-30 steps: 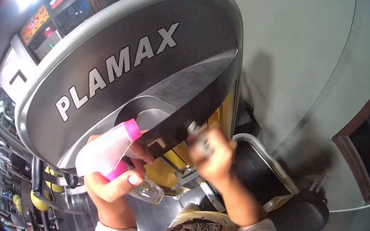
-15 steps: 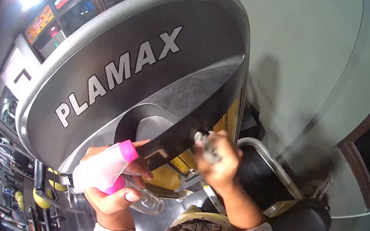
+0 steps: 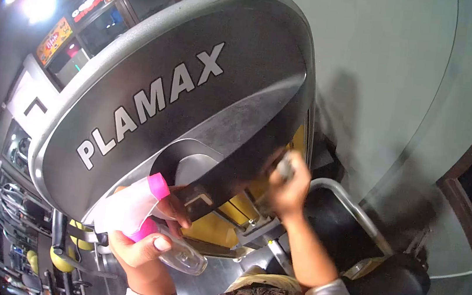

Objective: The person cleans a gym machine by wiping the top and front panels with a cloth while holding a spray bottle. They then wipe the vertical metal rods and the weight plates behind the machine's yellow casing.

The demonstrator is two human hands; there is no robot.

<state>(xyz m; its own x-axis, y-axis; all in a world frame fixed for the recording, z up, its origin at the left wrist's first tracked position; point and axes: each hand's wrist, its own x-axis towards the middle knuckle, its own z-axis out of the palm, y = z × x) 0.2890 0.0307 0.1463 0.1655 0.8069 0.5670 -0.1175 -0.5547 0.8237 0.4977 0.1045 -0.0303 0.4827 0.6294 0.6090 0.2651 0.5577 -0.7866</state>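
Head view: wiping step, I judge. Right hand (image 3: 288,190) closed on a grey cloth (image 3: 285,166) pressed to the PLAMAX cover (image 3: 183,100) edge. Left hand (image 3: 145,236) clamped round spray bottle (image 3: 139,212), below-left of cloth. Next calls for sweeping along the edge.

The machine cover (image 3: 183,94) stands ahead, above both hands. The spray bottle (image 3: 145,219) sits below its left part. The padded seat (image 3: 390,284) lies right, beneath the rail (image 3: 347,205).
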